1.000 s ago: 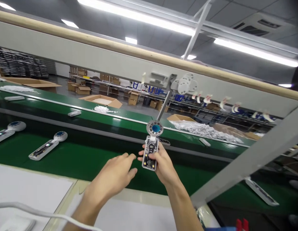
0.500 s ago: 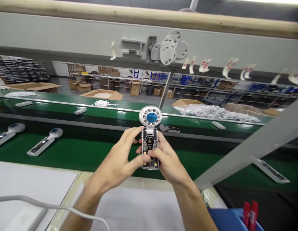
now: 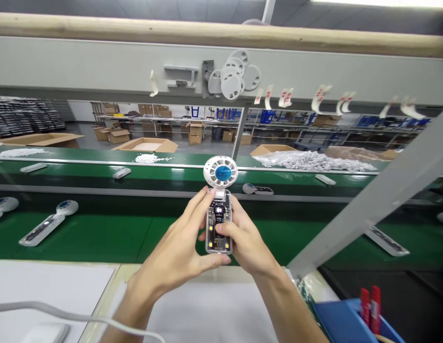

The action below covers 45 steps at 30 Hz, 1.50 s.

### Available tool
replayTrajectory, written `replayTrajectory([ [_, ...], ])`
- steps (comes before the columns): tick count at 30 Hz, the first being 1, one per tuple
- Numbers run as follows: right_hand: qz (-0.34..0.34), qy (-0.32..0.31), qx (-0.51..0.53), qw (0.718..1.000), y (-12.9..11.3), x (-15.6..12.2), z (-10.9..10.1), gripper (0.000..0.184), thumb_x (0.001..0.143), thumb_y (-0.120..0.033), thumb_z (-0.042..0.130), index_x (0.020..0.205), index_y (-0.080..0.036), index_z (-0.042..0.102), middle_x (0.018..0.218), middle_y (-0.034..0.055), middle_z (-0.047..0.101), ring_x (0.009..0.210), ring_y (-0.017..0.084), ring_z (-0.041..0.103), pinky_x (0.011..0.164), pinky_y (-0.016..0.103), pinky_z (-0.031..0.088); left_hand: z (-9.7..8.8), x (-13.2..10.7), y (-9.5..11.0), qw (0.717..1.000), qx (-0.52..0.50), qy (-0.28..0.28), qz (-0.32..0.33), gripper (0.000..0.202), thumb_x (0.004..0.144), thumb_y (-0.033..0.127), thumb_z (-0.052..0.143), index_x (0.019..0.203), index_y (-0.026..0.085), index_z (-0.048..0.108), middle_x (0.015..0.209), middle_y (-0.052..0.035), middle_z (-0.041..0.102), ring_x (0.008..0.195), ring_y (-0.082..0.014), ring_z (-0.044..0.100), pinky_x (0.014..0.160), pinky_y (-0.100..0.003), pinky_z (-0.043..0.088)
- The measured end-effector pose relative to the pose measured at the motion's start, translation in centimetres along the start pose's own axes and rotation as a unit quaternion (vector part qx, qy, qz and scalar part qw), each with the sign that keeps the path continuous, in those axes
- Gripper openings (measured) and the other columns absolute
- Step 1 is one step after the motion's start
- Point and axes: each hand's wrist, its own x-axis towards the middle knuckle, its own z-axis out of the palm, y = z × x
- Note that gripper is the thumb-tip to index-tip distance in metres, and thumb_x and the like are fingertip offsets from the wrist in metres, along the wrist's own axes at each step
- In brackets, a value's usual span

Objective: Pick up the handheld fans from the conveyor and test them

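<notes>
Between my two hands is a handheld fan (image 3: 219,221), upright, its circuit board exposed and its round white head with a blue centre at the top. A small display on the board is lit. My right hand (image 3: 248,240) wraps the handle's right side, thumb resting on the middle of the board. My left hand (image 3: 181,243) has its fingertips at the neck and upper left edge, and its thumb lies along the bottom end. The fingers behind the handle are mostly hidden.
Other fans, such as one on the left (image 3: 49,224), lie on the green belt (image 3: 110,233). Farther back are white small parts (image 3: 314,161) and cardboard boxes (image 3: 146,144). A slanted grey post (image 3: 371,209) stands at right, near a blue bin (image 3: 341,317) with red markers. A cable (image 3: 64,312) crosses lower left.
My left thumb has moved off the board's face down to the bottom end of the handle. The display now shows brighter. The nearer belt's fans have shifted left in view, and the view has turned slightly.
</notes>
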Motion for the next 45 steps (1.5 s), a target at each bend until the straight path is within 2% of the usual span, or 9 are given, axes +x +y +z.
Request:
replayTrajectory([
  [6, -0.001, -0.011, -0.007, 1.0, -0.2, 0.0, -0.1, 0.068, 0.071, -0.01, 0.061, 0.134, -0.03, 0.043, 0.107, 0.0023, 0.064, 0.1, 0.022, 0.066, 0.071, 0.031, 0.059, -0.2, -0.1, 0.1, 1.0, -0.009, 0.0, -0.019, 0.103, 0.076, 0.043, 0.078, 0.156, 0.045, 0.013, 0.166, 0.0032, 0.011, 0.142, -0.0299, 0.039, 0.1, -0.033, 0.054],
  [14, -0.012, -0.001, 0.01, 1.0, 0.4, 0.3, 0.0, 0.06, 0.078, -0.015, 0.06, 0.134, -0.029, 0.042, 0.098, 0.0019, 0.066, 0.088, 0.02, 0.068, 0.065, 0.03, 0.058, -0.2, -0.1, 0.1, 1.0, -0.002, 0.005, -0.006, 0.102, 0.077, 0.037, 0.078, 0.155, 0.048, 0.013, 0.166, 0.0054, 0.011, 0.145, -0.029, 0.035, 0.106, -0.033, 0.05],
  [19, -0.032, -0.019, 0.02, 0.999, 0.5, 0.3, 0.0, 0.058, 0.081, -0.014, 0.059, 0.134, -0.029, 0.043, 0.102, 0.0021, 0.066, 0.089, 0.018, 0.068, 0.072, 0.031, 0.06, -0.2, -0.1, 0.2, 1.0, -0.006, 0.008, -0.003, 0.102, 0.077, 0.035, 0.078, 0.154, 0.049, 0.013, 0.166, 0.0059, 0.009, 0.148, -0.0304, 0.029, 0.108, -0.035, 0.049],
  [24, -0.043, -0.027, 0.03, 0.998, 0.9, 0.3, -0.3, 0.058, 0.082, -0.01, 0.056, 0.135, -0.029, 0.043, 0.103, 0.0017, 0.066, 0.094, 0.019, 0.067, 0.078, 0.035, 0.061, -0.3, 0.0, 0.2, 1.0, 0.002, 0.003, 0.002, 0.101, 0.079, 0.037, 0.077, 0.154, 0.05, 0.012, 0.166, 0.0059, 0.008, 0.147, -0.0289, 0.031, 0.106, -0.033, 0.05],
  [29, -0.043, 0.0, 0.002, 0.999, 0.9, 0.3, -0.1, 0.061, 0.082, -0.009, 0.055, 0.137, -0.03, 0.04, 0.113, 0.0026, 0.062, 0.097, 0.018, 0.066, 0.08, 0.034, 0.062, -0.3, 0.0, -0.5, 0.999, 0.02, 0.004, 0.031, 0.108, 0.073, 0.047, 0.081, 0.156, 0.044, 0.012, 0.166, 0.0007, 0.013, 0.143, -0.0296, 0.037, 0.104, -0.035, 0.052],
  [33, -0.036, 0.003, -0.004, 0.999, 0.7, 0.2, 0.0, 0.067, 0.082, -0.01, 0.055, 0.141, -0.032, 0.034, 0.128, 0.0043, 0.057, 0.093, 0.016, 0.066, 0.078, 0.033, 0.061, -0.2, 0.2, -0.9, 0.998, 0.034, 0.021, 0.051, 0.106, 0.073, 0.053, 0.08, 0.156, 0.042, 0.015, 0.164, 0.0008, 0.017, 0.142, -0.0275, 0.038, 0.105, -0.033, 0.051],
  [40, -0.048, -0.022, -0.017, 0.998, 0.5, 0.3, -0.1, 0.065, 0.082, -0.011, 0.054, 0.141, -0.029, 0.032, 0.104, 0.0012, 0.061, 0.09, 0.016, 0.065, 0.075, 0.031, 0.059, -0.2, 0.2, -1.4, 0.99, 0.037, 0.078, 0.11, 0.076, 0.087, 0.053, 0.066, 0.153, 0.038, 0.031, 0.158, 0.0005, 0.032, 0.138, -0.024, 0.041, 0.107, -0.031, 0.044],
  [42, -0.054, -0.024, -0.036, 0.998, 0.4, 0.2, -0.1, 0.064, 0.082, -0.011, 0.056, 0.14, -0.027, 0.033, 0.107, 0.0023, 0.06, 0.09, 0.015, 0.064, 0.074, 0.029, 0.057, -0.1, 0.3, -1.5, 0.985, 0.032, 0.121, 0.119, 0.064, 0.09, 0.048, 0.063, 0.148, 0.036, 0.039, 0.151, -0.0004, 0.042, 0.128, -0.0209, 0.05, 0.102, -0.029, 0.046],
  [45, -0.058, -0.022, -0.082, 0.995, 0.3, 0.0, 0.0, 0.066, 0.084, -0.016, 0.062, 0.143, -0.027, 0.031, 0.112, 0.0042, 0.059, 0.091, 0.016, 0.063, 0.075, 0.03, 0.055, 0.0, 0.5, -1.8, 0.975, 0.032, 0.199, 0.091, 0.052, 0.091, 0.04, 0.063, 0.14, 0.032, 0.047, 0.135, -0.0009, 0.055, 0.106, -0.0162, 0.059, 0.089, -0.027, 0.049],
])
